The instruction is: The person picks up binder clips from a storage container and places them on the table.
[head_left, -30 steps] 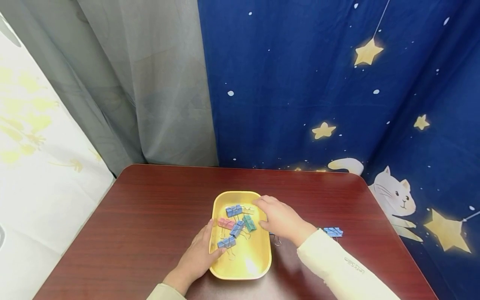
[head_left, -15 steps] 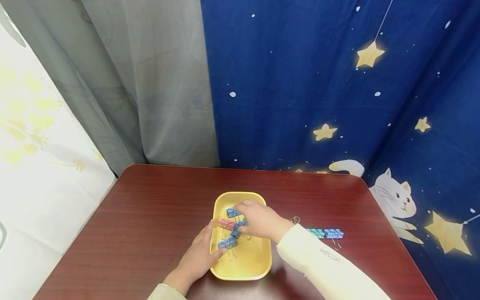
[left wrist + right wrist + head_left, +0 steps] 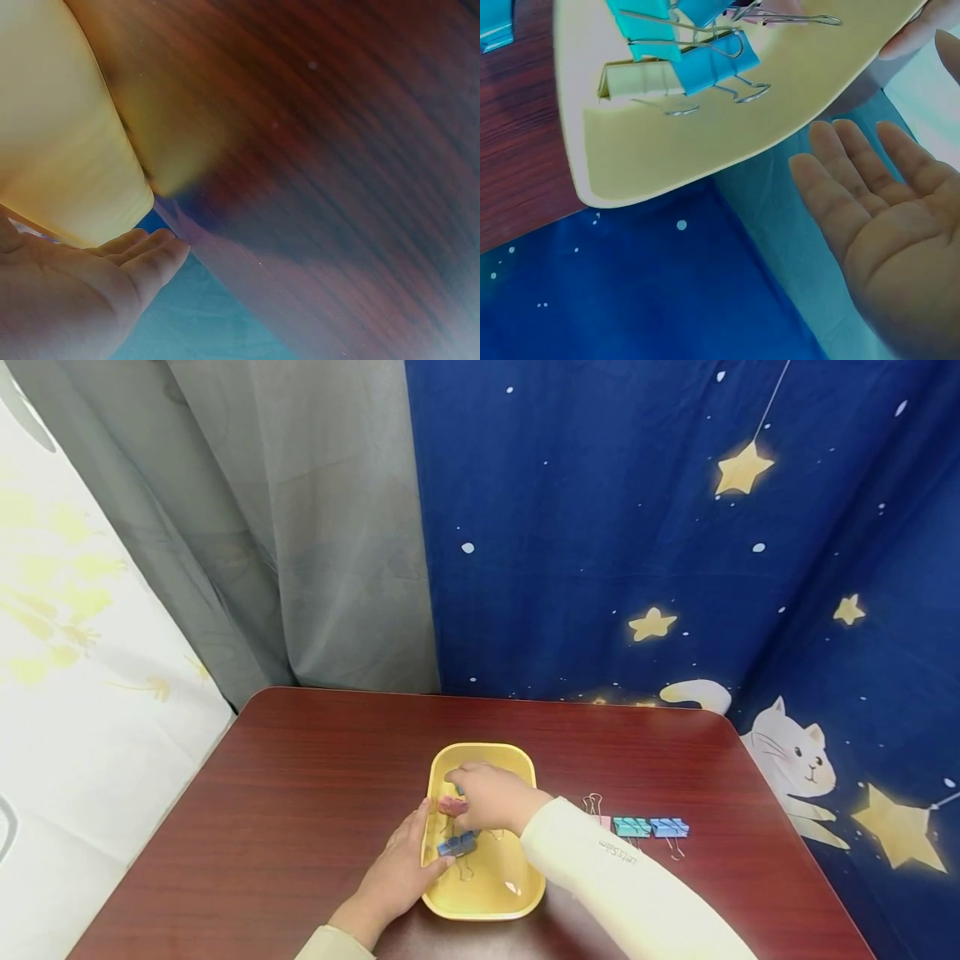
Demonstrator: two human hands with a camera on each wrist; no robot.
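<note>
A yellow tray (image 3: 480, 912) holding several binder clips stands near the front of the table. My left hand (image 3: 397, 870) lies against its left side, fingers straight along the outer wall and thumb at the rim. Over the clips is my right hand (image 3: 491, 797), hiding part of them in the head view. A pink clip (image 3: 452, 807) and a blue clip (image 3: 457, 844) show beside it. In the right wrist view the fingers of that hand (image 3: 892, 202) are extended and hold nothing; a teal clip (image 3: 649, 34), another blue clip (image 3: 716, 61) and a pale yellow clip (image 3: 641, 81) lie in the tray.
On the dark red table (image 3: 322, 760), right of the tray, a teal clip (image 3: 632, 827) and a blue clip (image 3: 670, 827) lie in a row with a pink clip (image 3: 604, 821) partly covered by the right sleeve (image 3: 622, 881). Curtains hang behind the table.
My right hand has moved left from the tray's right rim to above the clips. The row of clips on the table has come out from behind the sleeve. My left hand stays put.
</note>
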